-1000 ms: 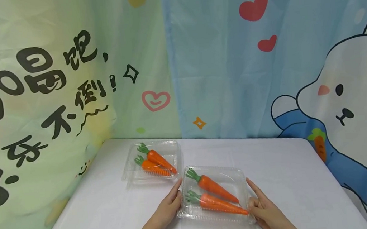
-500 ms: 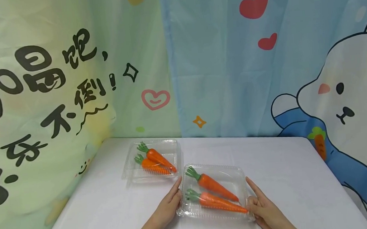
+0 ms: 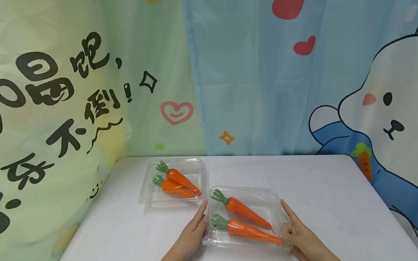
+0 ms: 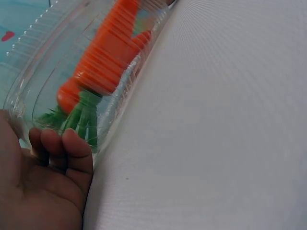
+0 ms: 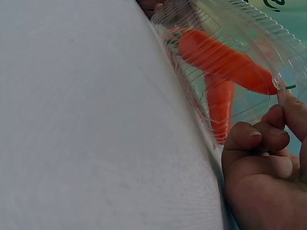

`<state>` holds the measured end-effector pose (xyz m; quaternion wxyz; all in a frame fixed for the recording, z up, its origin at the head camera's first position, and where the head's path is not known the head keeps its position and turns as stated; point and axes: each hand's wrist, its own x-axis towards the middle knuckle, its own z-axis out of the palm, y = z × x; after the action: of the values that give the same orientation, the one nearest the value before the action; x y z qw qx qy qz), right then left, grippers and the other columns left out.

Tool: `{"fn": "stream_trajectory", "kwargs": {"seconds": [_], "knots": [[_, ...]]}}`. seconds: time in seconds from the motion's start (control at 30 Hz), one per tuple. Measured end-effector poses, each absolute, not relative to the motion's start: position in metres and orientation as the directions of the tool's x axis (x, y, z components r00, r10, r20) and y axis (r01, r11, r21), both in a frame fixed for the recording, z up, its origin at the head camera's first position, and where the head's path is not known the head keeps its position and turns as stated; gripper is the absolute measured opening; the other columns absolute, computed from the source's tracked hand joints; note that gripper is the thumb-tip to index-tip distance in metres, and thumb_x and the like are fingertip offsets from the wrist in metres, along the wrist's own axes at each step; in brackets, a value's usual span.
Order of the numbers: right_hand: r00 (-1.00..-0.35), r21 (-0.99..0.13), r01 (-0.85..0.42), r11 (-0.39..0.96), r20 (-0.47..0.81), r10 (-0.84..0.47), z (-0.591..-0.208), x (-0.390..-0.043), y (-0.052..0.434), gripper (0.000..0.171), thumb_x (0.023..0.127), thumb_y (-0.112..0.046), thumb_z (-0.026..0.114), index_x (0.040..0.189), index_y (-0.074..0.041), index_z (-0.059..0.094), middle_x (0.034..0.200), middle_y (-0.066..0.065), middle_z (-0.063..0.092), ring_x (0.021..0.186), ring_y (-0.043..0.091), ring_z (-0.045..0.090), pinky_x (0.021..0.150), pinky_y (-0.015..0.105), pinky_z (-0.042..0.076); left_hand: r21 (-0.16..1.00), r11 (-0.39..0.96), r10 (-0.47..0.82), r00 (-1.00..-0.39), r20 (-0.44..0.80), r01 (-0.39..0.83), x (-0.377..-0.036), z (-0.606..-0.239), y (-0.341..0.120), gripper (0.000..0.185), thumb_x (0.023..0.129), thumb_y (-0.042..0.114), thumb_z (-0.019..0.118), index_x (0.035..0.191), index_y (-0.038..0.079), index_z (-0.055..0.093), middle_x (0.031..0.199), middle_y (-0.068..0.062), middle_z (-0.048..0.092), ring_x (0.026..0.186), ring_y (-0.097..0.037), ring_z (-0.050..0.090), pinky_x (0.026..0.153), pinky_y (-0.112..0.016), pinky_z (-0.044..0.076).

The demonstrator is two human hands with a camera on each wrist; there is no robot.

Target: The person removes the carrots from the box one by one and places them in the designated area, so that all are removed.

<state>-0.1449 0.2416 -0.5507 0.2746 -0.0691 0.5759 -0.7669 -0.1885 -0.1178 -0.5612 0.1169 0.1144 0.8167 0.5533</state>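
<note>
Left hand: fingers laid fairly straight against the left wall of the near clamshell box; tips pressing, not wrapped.
Right hand: at the box's right front corner, lower fingers curled, thumb and a fingertip at the rim.
Near clamshell box: clear, lid closed, flat on the white table, holding two carrots.
Far clamshell box: just beyond, left, also with two carrots.
Risk: thin plastic may buckle or pop open under a squeeze; a sideways push could knock the far box.
Wrist views: show ribbed walls, green tops, finger contact.
Head view: shows both boxes, cartoon backdrop.
</note>
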Motion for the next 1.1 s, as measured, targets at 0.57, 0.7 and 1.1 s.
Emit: {"fn": "stream_trajectory", "kwargs": {"seconds": [0.57, 0.7, 1.1], "knots": [[-0.960, -0.993, 0.069, 0.100, -0.093, -0.263, -0.5484, -0.1474, 0.2432, 0.090, 0.093, -0.007, 0.065, 0.159, -0.025, 0.006, 0.095, 0.004, 0.046, 0.073, 0.005, 0.045, 0.058, 0.023, 0.044, 0.967, 0.253, 0.264, -0.961, -0.086, -0.017, -0.1935, -0.5665, -0.1199, 0.051, 0.104, 0.036, 0.045, 0.154, 0.035, 0.033, 0.111, -0.006, 0.062, 0.114, -0.019, 0.050, 0.104, -0.043, 0.040], [-0.979, -0.968, -0.139, 0.211, 0.103, -0.175, -0.5491, -0.1466, 0.2423, 0.075, 0.089, -0.004, 0.070, 0.151, -0.010, 0.027, 0.103, 0.008, 0.037, 0.073, 0.007, 0.041, 0.056, 0.024, 0.043, 0.979, 0.200, 0.276, -0.956, -0.102, -0.046, -0.1924, -0.5651, -0.1197, 0.052, 0.104, 0.040, 0.045, 0.154, 0.034, 0.032, 0.123, -0.011, 0.062, 0.114, -0.021, 0.055, 0.100, -0.040, 0.045], [-0.902, -0.870, -0.427, 0.246, 0.390, -0.188, -0.5484, -0.1515, 0.2460, 0.043, 0.087, 0.009, 0.066, 0.126, 0.005, 0.050, 0.144, -0.005, 0.042, 0.089, 0.009, 0.049, 0.059, 0.026, 0.047, 0.990, 0.123, 0.294, -0.951, -0.098, -0.064, -0.1920, -0.5648, -0.1197, 0.054, 0.104, 0.051, 0.034, 0.155, 0.031, 0.032, 0.159, -0.015, 0.034, 0.146, -0.036, 0.030, 0.117, -0.054, 0.029]]}}
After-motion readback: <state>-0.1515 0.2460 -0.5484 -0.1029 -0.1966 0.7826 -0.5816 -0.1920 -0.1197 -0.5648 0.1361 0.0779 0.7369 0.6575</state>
